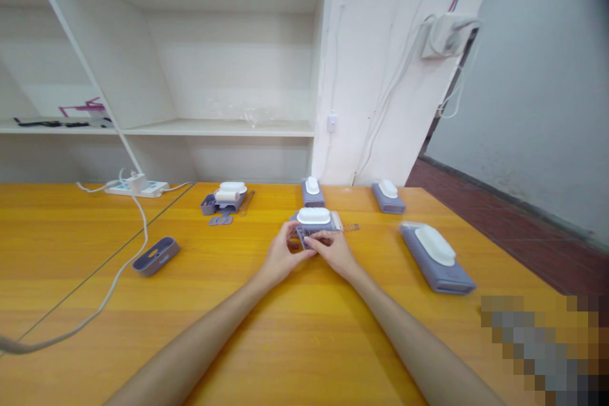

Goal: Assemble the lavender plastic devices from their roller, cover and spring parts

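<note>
My left hand (284, 251) is closed around the edge of a small thin grey plastic piece (301, 235), thumb stretched toward the right. The fingers of my right hand (337, 254) pinch at the same piece from the other side. Just beyond the fingers lies a grey-purple plastic housing with a white oval part (314, 216) on top, partly covered by my hands. A thin metal spring (351, 227) sticks out to the right of it. Fine details between the fingertips are too small to make out.
Similar grey housings with white ovals stand at the back (313, 196), back right (391, 200) and right (440, 266). Back left is a group of loose parts (228, 200). A hollow grey shell (156, 256), a white cable (136, 254) and a power strip (143, 188) lie at left.
</note>
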A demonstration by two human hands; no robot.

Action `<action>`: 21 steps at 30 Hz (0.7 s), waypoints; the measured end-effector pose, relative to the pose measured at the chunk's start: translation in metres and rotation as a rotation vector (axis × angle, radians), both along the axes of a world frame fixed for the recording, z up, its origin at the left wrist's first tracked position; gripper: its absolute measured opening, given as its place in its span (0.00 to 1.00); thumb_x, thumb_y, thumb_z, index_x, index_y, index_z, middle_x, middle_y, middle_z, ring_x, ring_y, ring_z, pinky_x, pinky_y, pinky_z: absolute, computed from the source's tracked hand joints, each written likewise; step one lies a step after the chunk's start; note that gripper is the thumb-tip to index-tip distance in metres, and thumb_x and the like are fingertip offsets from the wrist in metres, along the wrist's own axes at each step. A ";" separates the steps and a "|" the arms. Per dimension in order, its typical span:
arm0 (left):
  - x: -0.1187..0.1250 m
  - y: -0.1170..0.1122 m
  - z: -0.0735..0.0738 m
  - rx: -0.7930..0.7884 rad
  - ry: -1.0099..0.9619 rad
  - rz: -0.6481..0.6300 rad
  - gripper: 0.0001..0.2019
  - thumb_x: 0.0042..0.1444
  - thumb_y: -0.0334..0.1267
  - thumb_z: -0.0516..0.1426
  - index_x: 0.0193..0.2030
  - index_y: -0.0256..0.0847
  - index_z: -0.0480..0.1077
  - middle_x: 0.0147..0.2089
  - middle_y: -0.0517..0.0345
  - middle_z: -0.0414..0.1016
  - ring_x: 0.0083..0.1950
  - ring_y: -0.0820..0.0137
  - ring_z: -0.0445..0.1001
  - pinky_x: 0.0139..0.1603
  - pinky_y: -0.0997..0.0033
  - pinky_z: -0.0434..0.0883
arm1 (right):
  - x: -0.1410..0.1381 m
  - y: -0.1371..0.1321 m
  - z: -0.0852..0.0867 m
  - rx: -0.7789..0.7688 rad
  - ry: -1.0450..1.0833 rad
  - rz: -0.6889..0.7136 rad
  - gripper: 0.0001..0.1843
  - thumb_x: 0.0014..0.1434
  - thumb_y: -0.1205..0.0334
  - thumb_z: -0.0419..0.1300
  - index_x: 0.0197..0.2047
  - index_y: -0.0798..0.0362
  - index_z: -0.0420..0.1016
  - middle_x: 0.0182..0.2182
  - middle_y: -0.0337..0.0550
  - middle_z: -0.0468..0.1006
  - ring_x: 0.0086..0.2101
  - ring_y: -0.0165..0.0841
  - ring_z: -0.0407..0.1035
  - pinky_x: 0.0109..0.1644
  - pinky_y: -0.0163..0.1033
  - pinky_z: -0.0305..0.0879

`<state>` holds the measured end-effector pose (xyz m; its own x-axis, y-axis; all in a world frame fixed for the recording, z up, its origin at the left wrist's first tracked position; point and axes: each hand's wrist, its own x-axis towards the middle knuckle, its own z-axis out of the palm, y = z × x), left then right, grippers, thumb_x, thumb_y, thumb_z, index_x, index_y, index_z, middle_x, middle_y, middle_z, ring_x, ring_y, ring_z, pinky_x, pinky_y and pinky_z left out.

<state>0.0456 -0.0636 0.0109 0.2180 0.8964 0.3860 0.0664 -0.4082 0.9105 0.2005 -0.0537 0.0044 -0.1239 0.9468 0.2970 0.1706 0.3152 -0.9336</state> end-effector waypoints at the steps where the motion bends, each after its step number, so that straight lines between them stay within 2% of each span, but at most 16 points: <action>1: 0.000 0.000 0.001 0.014 0.008 0.033 0.29 0.42 0.39 0.65 0.50 0.42 0.59 0.49 0.49 0.70 0.49 0.64 0.71 0.44 0.66 0.69 | 0.000 -0.001 0.001 0.019 -0.029 0.006 0.14 0.50 0.52 0.61 0.29 0.55 0.77 0.26 0.43 0.78 0.27 0.33 0.71 0.32 0.36 0.67; 4: 0.000 -0.001 0.003 0.039 0.018 0.132 0.29 0.41 0.42 0.65 0.50 0.41 0.60 0.49 0.50 0.70 0.47 0.65 0.72 0.43 0.67 0.69 | 0.002 -0.004 0.005 0.059 -0.097 0.010 0.17 0.56 0.51 0.55 0.28 0.55 0.76 0.21 0.41 0.75 0.23 0.30 0.68 0.27 0.35 0.64; 7: -0.001 0.000 0.004 0.047 0.000 0.238 0.27 0.45 0.43 0.63 0.50 0.41 0.59 0.47 0.51 0.70 0.45 0.67 0.72 0.41 0.69 0.70 | 0.005 -0.006 0.006 0.198 -0.176 -0.156 0.17 0.59 0.53 0.52 0.27 0.55 0.73 0.20 0.40 0.72 0.22 0.30 0.66 0.27 0.35 0.64; 10: -0.003 0.002 0.003 0.064 -0.020 0.357 0.26 0.47 0.44 0.61 0.51 0.41 0.58 0.46 0.50 0.69 0.46 0.67 0.71 0.38 0.70 0.69 | 0.007 -0.007 0.004 0.493 -0.255 -0.468 0.09 0.57 0.59 0.55 0.36 0.55 0.71 0.33 0.47 0.72 0.35 0.35 0.69 0.39 0.40 0.67; 12: -0.004 0.003 0.002 0.082 -0.017 0.400 0.26 0.47 0.44 0.61 0.51 0.40 0.58 0.47 0.50 0.68 0.48 0.66 0.70 0.39 0.70 0.70 | 0.007 -0.008 0.004 0.682 -0.331 -0.640 0.16 0.55 0.63 0.56 0.47 0.55 0.66 0.45 0.53 0.67 0.47 0.40 0.64 0.48 0.47 0.64; 14: -0.004 0.004 0.002 0.098 -0.006 0.392 0.25 0.48 0.43 0.61 0.51 0.40 0.58 0.49 0.49 0.67 0.49 0.66 0.69 0.41 0.69 0.70 | 0.005 -0.010 0.004 0.812 -0.452 -0.734 0.24 0.54 0.67 0.56 0.55 0.53 0.60 0.53 0.56 0.60 0.55 0.43 0.55 0.54 0.54 0.57; 16: -0.004 0.002 0.003 0.115 0.002 0.353 0.24 0.49 0.42 0.60 0.52 0.41 0.58 0.49 0.50 0.67 0.48 0.66 0.70 0.42 0.68 0.70 | 0.003 -0.012 0.006 0.851 -0.600 -0.763 0.27 0.54 0.70 0.55 0.57 0.49 0.58 0.57 0.55 0.55 0.59 0.45 0.50 0.57 0.58 0.50; 19: -0.004 -0.003 0.006 0.156 0.044 0.269 0.23 0.51 0.40 0.58 0.53 0.41 0.58 0.49 0.50 0.68 0.46 0.68 0.70 0.42 0.67 0.69 | 0.002 -0.014 0.009 0.803 -0.760 -0.764 0.26 0.55 0.72 0.54 0.56 0.44 0.63 0.59 0.52 0.55 0.60 0.45 0.48 0.59 0.61 0.42; 21: -0.005 -0.008 0.009 0.186 0.098 0.204 0.22 0.52 0.39 0.57 0.54 0.41 0.59 0.48 0.51 0.69 0.44 0.69 0.71 0.42 0.67 0.69 | 0.003 -0.015 0.011 0.796 -0.787 -0.754 0.22 0.55 0.71 0.54 0.51 0.43 0.69 0.59 0.49 0.58 0.60 0.45 0.48 0.60 0.63 0.39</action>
